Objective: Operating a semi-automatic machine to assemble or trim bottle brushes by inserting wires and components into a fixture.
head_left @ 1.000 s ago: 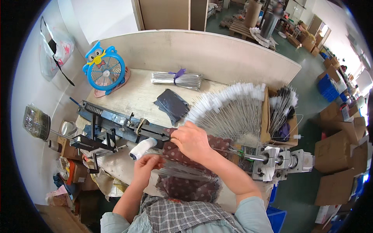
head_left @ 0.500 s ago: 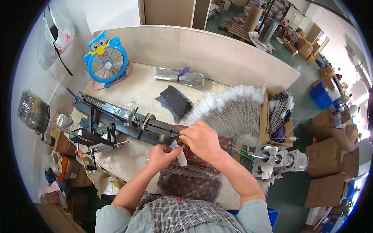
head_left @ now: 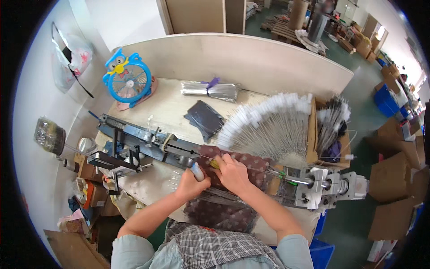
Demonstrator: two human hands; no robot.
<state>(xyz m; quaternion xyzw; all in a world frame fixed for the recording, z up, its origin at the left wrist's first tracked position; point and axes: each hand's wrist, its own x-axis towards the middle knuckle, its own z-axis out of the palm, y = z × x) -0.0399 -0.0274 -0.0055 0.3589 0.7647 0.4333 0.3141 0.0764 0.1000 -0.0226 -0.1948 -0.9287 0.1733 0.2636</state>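
My left hand (head_left: 191, 184) is closed around a small white cylindrical piece (head_left: 197, 171), bluish at its upper end, beside the near end of the long dark metal fixture (head_left: 154, 142). Just to the right, my right hand (head_left: 233, 174) has its fingers pinched on a small yellow piece (head_left: 215, 164); its exact kind is unclear. Thin wire runs from the fixture past this hand toward the silver motor-driven spindle (head_left: 309, 180). Beneath both hands lies a brown dotted cloth (head_left: 212, 152), with a bundle of thin wires (head_left: 219, 196) on it close to me.
Many white-tipped wire brushes (head_left: 273, 121) fan out behind my right hand, next to a cardboard box (head_left: 312, 130) of darker brushes. A tied wire bundle (head_left: 224, 91), dark sheets (head_left: 203, 120) and a blue fan (head_left: 130, 83) stand farther back. Left is a black bracket (head_left: 109, 160).
My left hand has turned, bringing the white piece more upright. My right hand has shifted away from the fixture's end, and the yellow piece shows more. The whole view has shifted slightly.
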